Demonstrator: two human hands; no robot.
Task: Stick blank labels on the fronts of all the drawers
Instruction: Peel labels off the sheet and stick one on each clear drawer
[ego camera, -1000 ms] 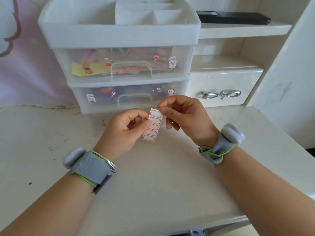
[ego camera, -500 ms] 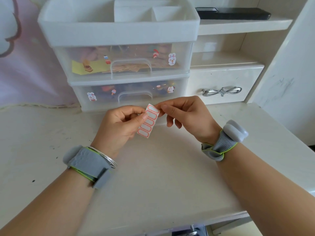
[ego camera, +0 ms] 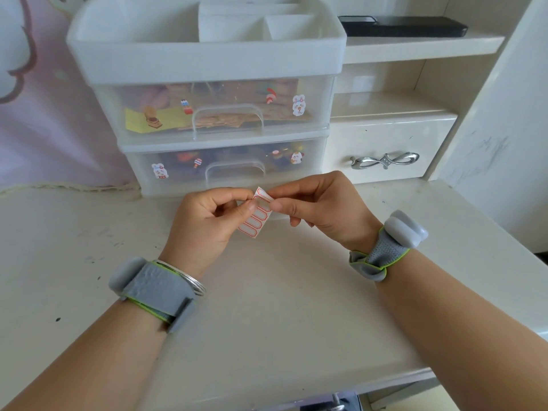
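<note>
Red-bordered blank labels ran in a column down a small white sticker sheet (ego camera: 256, 216), which was held above the cream table (ego camera: 267, 307), just in front of the clear plastic lower drawer (ego camera: 231, 167). The left hand (ego camera: 204, 223) had its grip closed on the sheet's left edge, thumb on top. The right hand (ego camera: 320, 209) pinched the sheet's upper end between thumb and forefinger. Above the lower drawer sat the clear upper drawer (ego camera: 219, 108), both fronts carrying small cartoon stickers. A white drawer with a silver bow-shaped handle (ego camera: 385, 160) stood to the right.
</note>
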